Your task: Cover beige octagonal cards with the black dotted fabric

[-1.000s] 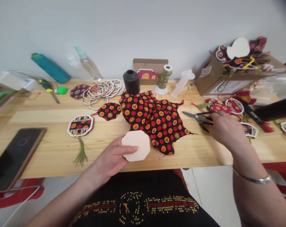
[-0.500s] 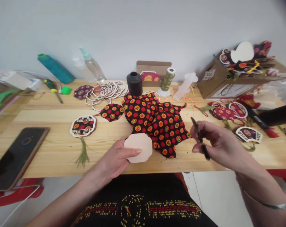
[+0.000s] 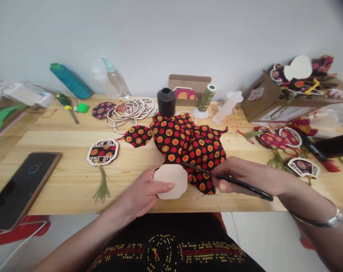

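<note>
My left hand [image 3: 148,190] grips a pale scalloped card [image 3: 171,181], with the thumb on top. Black scissors [image 3: 230,179] are in my right hand [image 3: 236,175], their blades pointing left over the fabric's lower part towards the card's upper edge. Black fabric with red dots and flowers [image 3: 188,139] spreads behind the card, its near edge partly under it. Left of the fabric lies a small matching cut piece [image 3: 138,136]. Further left, an ornament in a white frame [image 3: 103,152] has a green tassel [image 3: 101,187].
A phone [image 3: 24,189] lies at the left. Wooden frames [image 3: 141,107], a black thread cone [image 3: 166,102] and a green spool [image 3: 207,99] stand or lie at the back. A cardboard box [image 3: 267,98] and more ornaments [image 3: 273,139] occupy the right.
My right hand has moved left and turned the scissors, so their blades now lie over the fabric near the card. My left hand still holds the card. The view has shifted slightly.
</note>
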A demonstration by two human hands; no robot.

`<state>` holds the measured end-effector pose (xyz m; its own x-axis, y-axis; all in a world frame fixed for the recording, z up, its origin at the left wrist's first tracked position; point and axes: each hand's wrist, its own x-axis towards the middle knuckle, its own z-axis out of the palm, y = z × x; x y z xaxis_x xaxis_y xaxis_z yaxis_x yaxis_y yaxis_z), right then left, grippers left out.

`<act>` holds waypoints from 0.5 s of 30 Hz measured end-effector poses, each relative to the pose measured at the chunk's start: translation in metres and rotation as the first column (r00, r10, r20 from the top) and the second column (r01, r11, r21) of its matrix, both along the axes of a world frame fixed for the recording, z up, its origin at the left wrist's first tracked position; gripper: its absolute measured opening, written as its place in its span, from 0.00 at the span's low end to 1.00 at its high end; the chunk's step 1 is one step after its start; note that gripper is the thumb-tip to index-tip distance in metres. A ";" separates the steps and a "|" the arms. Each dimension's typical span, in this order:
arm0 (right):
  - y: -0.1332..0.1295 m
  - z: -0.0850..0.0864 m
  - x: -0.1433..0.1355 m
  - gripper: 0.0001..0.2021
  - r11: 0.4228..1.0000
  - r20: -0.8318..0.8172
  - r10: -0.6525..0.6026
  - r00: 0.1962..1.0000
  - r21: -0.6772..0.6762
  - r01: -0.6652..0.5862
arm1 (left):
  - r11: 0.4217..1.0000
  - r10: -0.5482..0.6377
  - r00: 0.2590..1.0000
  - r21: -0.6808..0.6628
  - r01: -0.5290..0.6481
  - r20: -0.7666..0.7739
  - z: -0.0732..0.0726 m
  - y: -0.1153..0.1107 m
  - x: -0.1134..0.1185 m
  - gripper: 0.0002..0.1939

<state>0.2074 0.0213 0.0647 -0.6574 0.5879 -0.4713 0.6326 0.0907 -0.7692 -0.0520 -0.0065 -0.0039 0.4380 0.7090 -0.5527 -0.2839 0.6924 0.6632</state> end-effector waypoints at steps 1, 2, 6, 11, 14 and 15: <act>0.003 -0.002 0.000 0.28 0.998 0.010 0.023 1.000 -0.054 -0.022 | 1.000 -0.003 1.000 -0.005 0.003 -0.002 0.000 0.000 0.000 0.16; 0.005 -0.004 0.000 0.28 0.994 0.017 0.040 0.999 -0.102 -0.038 | 1.000 -0.008 1.000 -0.009 0.008 -0.002 0.001 0.000 -0.001 0.16; 0.011 -0.008 -0.002 0.28 0.985 0.026 0.052 0.998 -0.165 -0.047 | 0.999 -0.026 1.000 -0.021 0.026 0.010 0.003 0.002 -0.001 0.17; 0.016 -0.008 -0.009 0.27 0.988 0.070 0.080 0.994 -0.141 -0.069 | 0.998 -0.053 0.998 -0.020 0.053 0.014 0.005 0.004 -0.001 0.16; 0.019 -0.008 -0.014 0.26 0.989 0.087 0.093 0.992 -0.121 -0.082 | 0.997 -0.075 0.997 -0.008 0.075 0.023 0.004 0.004 -0.001 0.16; 0.020 -0.009 -0.015 0.25 0.989 0.087 0.093 0.992 -0.123 -0.082 | 0.997 -0.080 0.997 -0.006 0.080 0.024 0.004 0.004 -0.002 0.15</act>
